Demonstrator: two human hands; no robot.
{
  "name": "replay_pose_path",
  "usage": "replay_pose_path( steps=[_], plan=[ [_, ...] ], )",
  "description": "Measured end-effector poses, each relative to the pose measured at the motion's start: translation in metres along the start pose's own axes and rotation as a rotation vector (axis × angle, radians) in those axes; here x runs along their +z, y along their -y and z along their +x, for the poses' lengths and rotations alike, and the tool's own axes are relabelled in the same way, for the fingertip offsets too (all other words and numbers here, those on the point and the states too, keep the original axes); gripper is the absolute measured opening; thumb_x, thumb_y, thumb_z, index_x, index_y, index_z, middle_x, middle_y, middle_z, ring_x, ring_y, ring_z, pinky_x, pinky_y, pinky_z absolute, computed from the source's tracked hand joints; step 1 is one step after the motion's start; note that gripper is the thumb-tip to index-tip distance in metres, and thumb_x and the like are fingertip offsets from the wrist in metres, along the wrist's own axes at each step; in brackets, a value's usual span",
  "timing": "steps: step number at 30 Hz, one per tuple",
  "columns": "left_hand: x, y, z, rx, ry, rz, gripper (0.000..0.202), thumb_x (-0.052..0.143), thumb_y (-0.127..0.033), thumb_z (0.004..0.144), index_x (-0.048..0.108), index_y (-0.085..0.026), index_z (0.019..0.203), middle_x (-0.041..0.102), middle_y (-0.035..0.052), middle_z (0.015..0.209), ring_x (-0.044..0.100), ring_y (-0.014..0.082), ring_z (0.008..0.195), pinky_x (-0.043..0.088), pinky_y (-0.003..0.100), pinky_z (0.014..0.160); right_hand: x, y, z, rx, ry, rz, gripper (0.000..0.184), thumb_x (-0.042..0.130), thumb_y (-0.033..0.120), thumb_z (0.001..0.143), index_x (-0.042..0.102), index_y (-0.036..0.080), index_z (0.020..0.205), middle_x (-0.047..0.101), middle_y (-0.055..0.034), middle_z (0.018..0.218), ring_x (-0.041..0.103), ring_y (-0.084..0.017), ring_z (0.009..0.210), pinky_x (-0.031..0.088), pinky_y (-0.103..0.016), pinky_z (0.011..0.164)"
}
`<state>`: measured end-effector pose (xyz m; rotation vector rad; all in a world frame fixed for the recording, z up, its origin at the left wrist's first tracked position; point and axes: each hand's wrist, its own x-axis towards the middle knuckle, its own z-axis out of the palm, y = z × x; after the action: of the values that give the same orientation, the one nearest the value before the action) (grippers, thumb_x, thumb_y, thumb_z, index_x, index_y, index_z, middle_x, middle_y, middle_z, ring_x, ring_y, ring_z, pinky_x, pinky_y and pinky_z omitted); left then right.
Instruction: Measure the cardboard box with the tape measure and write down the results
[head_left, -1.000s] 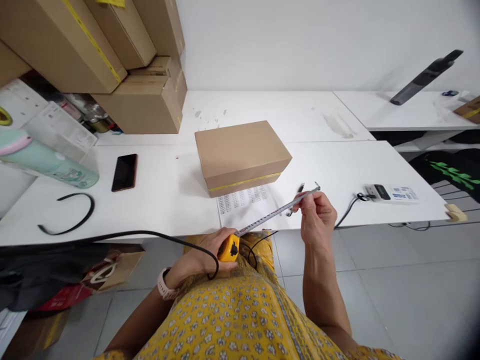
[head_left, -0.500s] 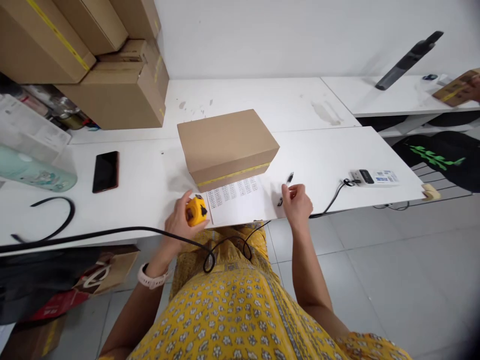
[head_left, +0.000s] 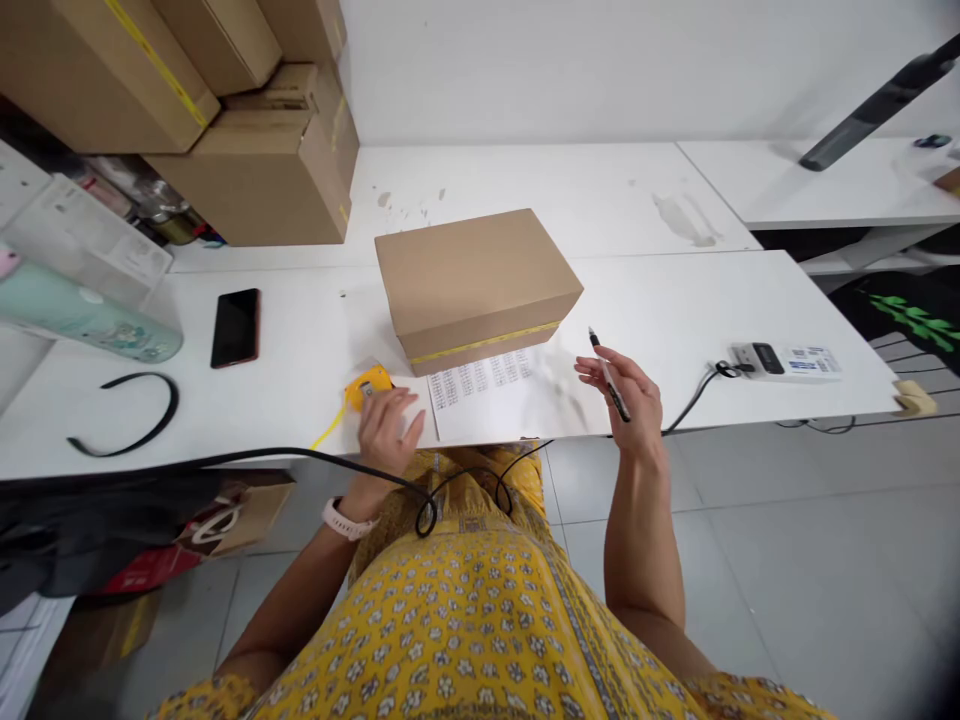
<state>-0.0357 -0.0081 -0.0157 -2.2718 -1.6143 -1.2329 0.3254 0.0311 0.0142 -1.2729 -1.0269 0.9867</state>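
Observation:
My right hand holds a black-and-white pen just above the table, its point towards the back. My left hand is open, its fingers loosely spread at the table's front edge. Right beside its fingertips lies a yellow tape measure, with a short piece of yellow blade out towards the front edge. Whether the fingers still touch the case, I cannot tell. A printed sheet of paper lies between my hands, partly beneath a closed cardboard box with a yellow strip along its side.
A phone, a mint-green bottle and a curved black strap are on the left. Cardboard boxes are stacked behind them. A black cable runs along the front edge. A small device with a display sits right.
My right hand has picked up the pen from the table. My left hand has let go of the tape measure, which now lies further left with some blade out. The view has shifted slightly.

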Motion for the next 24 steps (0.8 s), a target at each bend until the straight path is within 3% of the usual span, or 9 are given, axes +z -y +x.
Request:
replay_pose_path(
  steps=[3,5,6,9,12,15,19,21,24],
  plan=[
    [0.011,-0.030,-0.015,0.093,0.108,-0.113,0.009,0.064,-0.025,0.098,0.069,-0.020,0.104,0.074,0.0083,0.101,0.068,0.0237,0.098,0.057,0.043,0.090,0.021,0.011,-0.025,-0.029,0.129,0.068,0.038,0.077,0.042,0.083,0.070,0.026,0.117,0.079,-0.0056,0.105,0.074,-0.022,0.097,0.057,-0.041,0.091],
    [0.018,-0.041,-0.024,0.140,0.211,-0.152,0.014,0.063,-0.026,0.099,0.070,-0.020,0.109,0.075,0.0097,0.108,0.069,0.0245,0.104,0.058,0.043,0.092,0.042,0.010,-0.039,-0.003,0.181,0.056,0.033,0.080,0.047,0.081,0.071,0.026,0.104,0.078,-0.0026,0.089,0.072,-0.020,0.083,0.057,-0.037,0.083],
    [0.022,-0.044,-0.027,0.158,0.250,-0.157,0.018,0.062,-0.026,0.100,0.069,-0.019,0.114,0.075,0.0109,0.113,0.069,0.0254,0.109,0.057,0.044,0.095,0.054,0.006,-0.044,0.013,0.191,0.053,0.030,0.077,0.052,0.083,0.070,0.024,0.093,0.074,-0.0009,0.076,0.069,-0.018,0.074,0.056,-0.035,0.078],
    [0.030,-0.043,-0.034,0.211,0.302,-0.131,0.027,0.060,-0.029,0.101,0.067,-0.018,0.124,0.074,0.0129,0.124,0.067,0.0271,0.118,0.054,0.047,0.102,0.086,-0.011,-0.050,0.091,0.195,0.089,0.051,0.055,0.068,0.093,0.064,0.023,0.071,0.056,0.0024,0.052,0.054,-0.014,0.053,0.049,-0.032,0.065],
    [0.032,-0.039,-0.037,0.260,0.336,-0.073,0.029,0.059,-0.029,0.101,0.066,-0.018,0.128,0.073,0.0126,0.127,0.067,0.0265,0.120,0.052,0.045,0.104,0.108,-0.025,-0.046,0.223,0.269,0.211,0.060,0.045,0.074,0.094,0.072,0.021,0.090,0.065,-0.0010,0.059,0.061,-0.017,0.059,0.053,-0.035,0.071],
    [0.030,-0.041,-0.034,0.261,0.424,0.008,0.033,0.058,-0.030,0.102,0.065,-0.018,0.132,0.070,0.0136,0.136,0.065,0.0261,0.122,0.050,0.043,0.105,0.120,-0.031,-0.039,0.273,0.316,0.253,0.061,0.056,0.076,0.087,0.072,0.020,0.106,0.076,-0.0061,0.082,0.070,-0.022,0.079,0.056,-0.040,0.082],
    [0.026,-0.051,-0.028,0.205,0.576,0.118,0.039,0.057,-0.032,0.103,0.061,-0.020,0.140,0.059,0.0129,0.151,0.064,0.0265,0.122,0.048,0.043,0.104,0.126,-0.035,-0.034,0.137,0.258,0.042,0.044,0.079,0.064,0.075,0.063,0.023,0.081,0.064,0.0019,0.071,0.060,-0.015,0.068,0.052,-0.031,0.071],
    [0.026,-0.054,-0.026,0.175,0.606,0.141,0.039,0.057,-0.031,0.103,0.062,-0.023,0.141,0.056,0.0112,0.154,0.062,0.0266,0.125,0.048,0.042,0.103,0.127,-0.037,-0.032,0.070,0.227,-0.045,0.046,0.075,0.065,0.078,0.056,0.024,0.077,0.055,0.0047,0.066,0.052,-0.013,0.062,0.047,-0.028,0.064],
    [0.027,-0.056,-0.026,0.153,0.598,0.152,0.038,0.057,-0.028,0.103,0.063,-0.024,0.140,0.053,0.0100,0.157,0.058,0.0266,0.132,0.046,0.042,0.104,0.129,-0.041,-0.031,0.048,0.276,-0.100,0.042,0.069,0.063,0.084,0.061,0.023,0.092,0.063,0.0017,0.077,0.057,-0.014,0.070,0.048,-0.029,0.066]
  ],
)
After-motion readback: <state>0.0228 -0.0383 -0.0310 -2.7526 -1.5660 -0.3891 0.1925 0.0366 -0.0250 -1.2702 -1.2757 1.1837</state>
